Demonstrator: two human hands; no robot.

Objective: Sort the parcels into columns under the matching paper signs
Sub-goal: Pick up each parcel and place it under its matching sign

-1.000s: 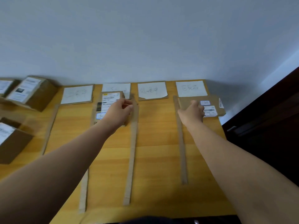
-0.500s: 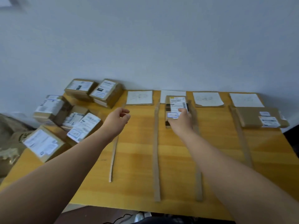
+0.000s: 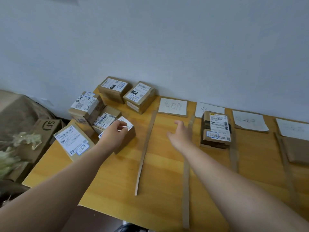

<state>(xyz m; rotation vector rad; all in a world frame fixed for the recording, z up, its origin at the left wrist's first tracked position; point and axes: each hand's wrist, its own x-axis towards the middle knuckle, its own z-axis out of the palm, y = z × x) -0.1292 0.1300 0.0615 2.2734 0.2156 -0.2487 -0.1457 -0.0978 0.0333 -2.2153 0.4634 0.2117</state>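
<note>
**Parcel pick-up beside the first paper sign**

Reaching with left hand (image 3: 115, 133) onto a labelled parcel (image 3: 129, 141) sitting on the wooden table (image 3: 117, 173), left of the first paper sign (image 3: 172, 106) and a little nearer the camera. Curling fingers and thumb over its white label, though not showing plainly whether pinching it or only touching. Holding right hand (image 3: 181, 133) over the wood directly below the first paper sign, fingers spreading straight, gripping nothing. Lying further left of that sign, by the wall: unsorted parcels (image 3: 87, 106). Standing just right of that sign, beyond a cardboard strip (image 3: 186, 195): a sorted parcel stack (image 3: 215, 131), overlapping a second sign (image 3: 209, 108).
</note>
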